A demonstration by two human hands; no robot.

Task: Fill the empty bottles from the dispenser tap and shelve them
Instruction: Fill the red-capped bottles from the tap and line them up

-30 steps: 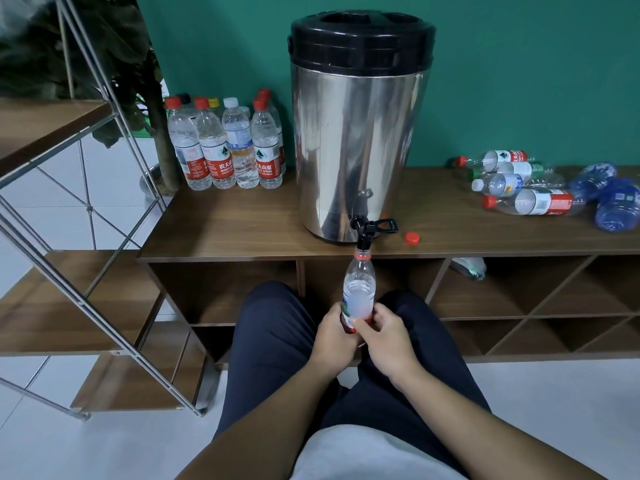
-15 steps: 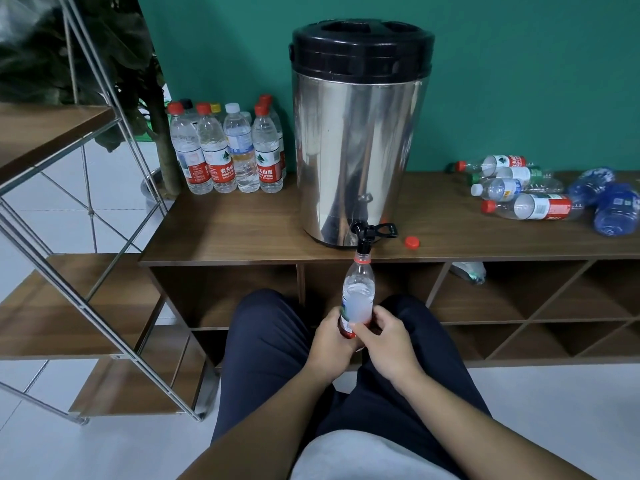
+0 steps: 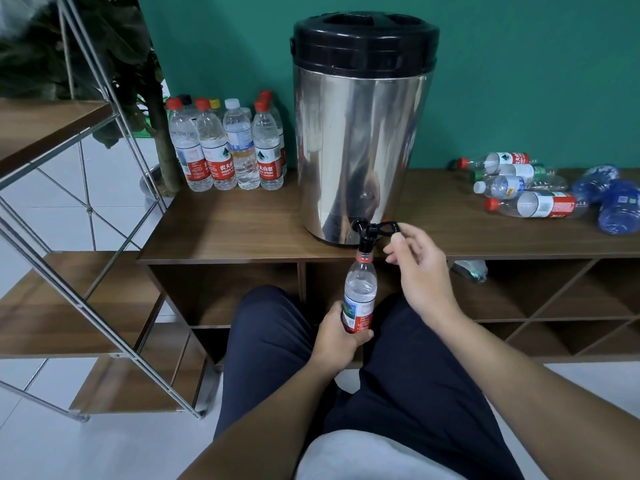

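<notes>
While the bottle [image 3: 359,295] is held upright beneath the dispenser tap [image 3: 367,233], its lower label is gripped by the left hand [image 3: 338,341]. Right hand [image 3: 419,268]: raised beside the tap lever [image 3: 389,227], index fingertip at the lever's end, fingers loosely curled, nothing grasped. Half a second earlier, both hands were clasped round the bottle's base.
</notes>
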